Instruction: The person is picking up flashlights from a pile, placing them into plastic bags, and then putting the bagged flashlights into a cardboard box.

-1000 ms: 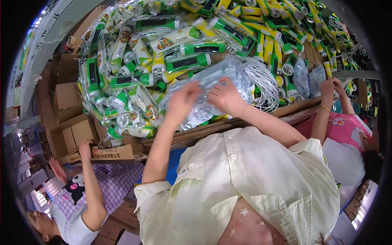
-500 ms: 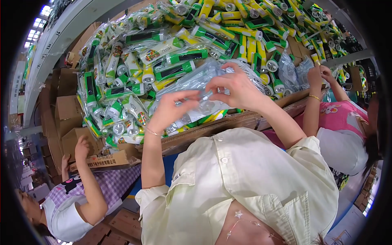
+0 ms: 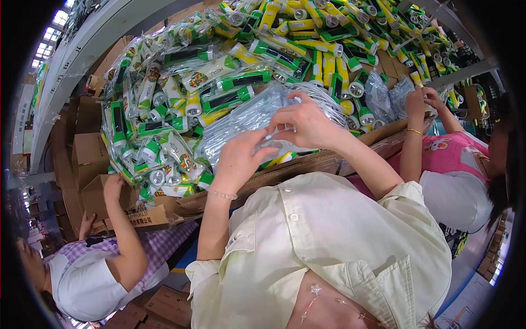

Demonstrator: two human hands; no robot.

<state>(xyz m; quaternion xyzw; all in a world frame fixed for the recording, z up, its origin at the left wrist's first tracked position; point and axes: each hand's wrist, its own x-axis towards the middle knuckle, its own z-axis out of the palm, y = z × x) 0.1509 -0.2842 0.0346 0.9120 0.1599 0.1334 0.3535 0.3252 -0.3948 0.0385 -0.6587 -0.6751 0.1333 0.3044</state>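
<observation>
My left hand [image 3: 240,160] and my right hand [image 3: 308,124] meet over a stack of clear plastic bags [image 3: 235,122] that lies on the pile of green and yellow flashlights [image 3: 230,82]. Both hands pinch the near edge of the top bag, fingertips almost touching. A bundle of white cords [image 3: 332,101] lies just beyond my right hand. A thin bracelet circles my left wrist.
Packed flashlights [image 3: 164,148] heap at the left, loose ones [image 3: 329,38] at the back. A cardboard edge [image 3: 307,164] runs in front of the pile. A co-worker's hand [image 3: 113,186] rests on a box at the left. Another co-worker's hands [image 3: 423,102] handle clear bags at the right.
My left hand has slid down toward the near edge of the bag stack and my right hand has come closer to it. The co-worker at the left has reached up to the box.
</observation>
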